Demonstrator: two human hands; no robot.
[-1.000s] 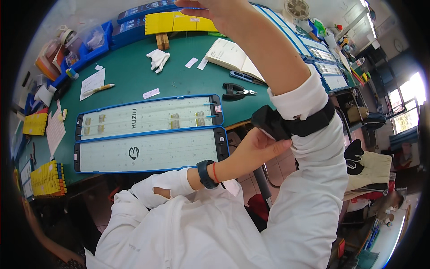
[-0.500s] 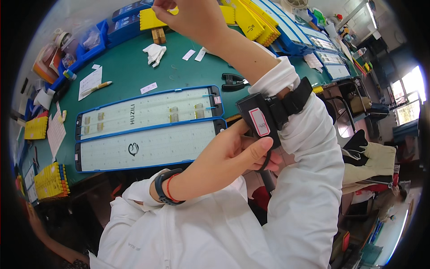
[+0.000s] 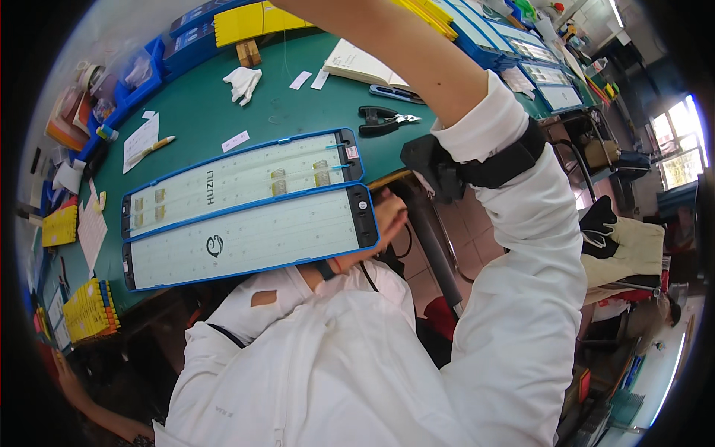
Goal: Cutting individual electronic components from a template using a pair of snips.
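An open, long, flat case (image 3: 313,229) with blue rims and two pale panels lies on the green table; small yellowish bundles (image 3: 278,182) sit in its far half. Just off the case's near right corner is my left hand (image 3: 389,217), partly hidden by the rim; its fingers are blurred and I cannot make out a hold. My right forearm (image 3: 417,56) reaches up across the far side, its hand cut off by the top edge. Around that wrist sits a black strap (image 3: 510,160) with a black box-shaped device (image 3: 432,165). Black-handled nippers (image 3: 383,121) lie beyond the case.
An open notebook (image 3: 357,65), a crumpled white tissue (image 3: 242,83) and a pen (image 3: 153,147) on paper lie on the green table (image 3: 298,112). Yellow boards (image 3: 89,309) stand at the left. A wooden block (image 3: 248,52) is at the back. Another person's arm (image 3: 97,413) shows at lower left.
My left hand has left the wrist device and dropped left to the case's right end. My right hand has passed out at the top edge. The notebook has come into view.
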